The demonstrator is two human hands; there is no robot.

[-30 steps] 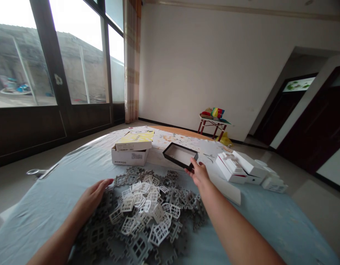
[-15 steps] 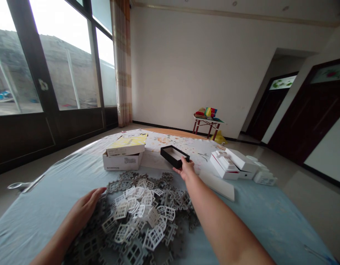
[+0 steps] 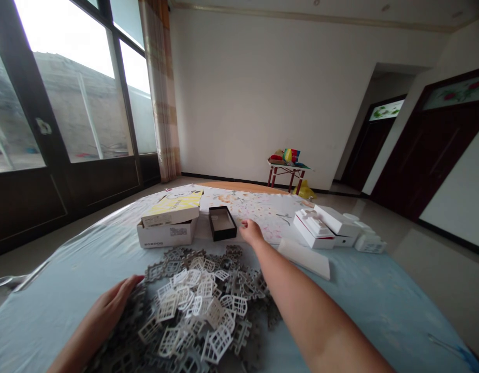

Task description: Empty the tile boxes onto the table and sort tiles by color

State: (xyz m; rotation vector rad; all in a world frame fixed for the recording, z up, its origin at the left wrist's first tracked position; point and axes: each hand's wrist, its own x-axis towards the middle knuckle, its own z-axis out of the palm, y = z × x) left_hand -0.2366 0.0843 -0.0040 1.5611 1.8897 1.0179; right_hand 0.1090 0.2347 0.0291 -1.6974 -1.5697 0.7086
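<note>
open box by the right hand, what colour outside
The open box is black outside; head view shows it best.

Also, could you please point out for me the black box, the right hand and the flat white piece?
Black box [image 3: 223, 221]: head view, on its bare inside floor.
Right hand [image 3: 252, 232]: head view, on the middle of the hand.
Flat white piece [image 3: 304, 259]: head view, on its top face.
</note>
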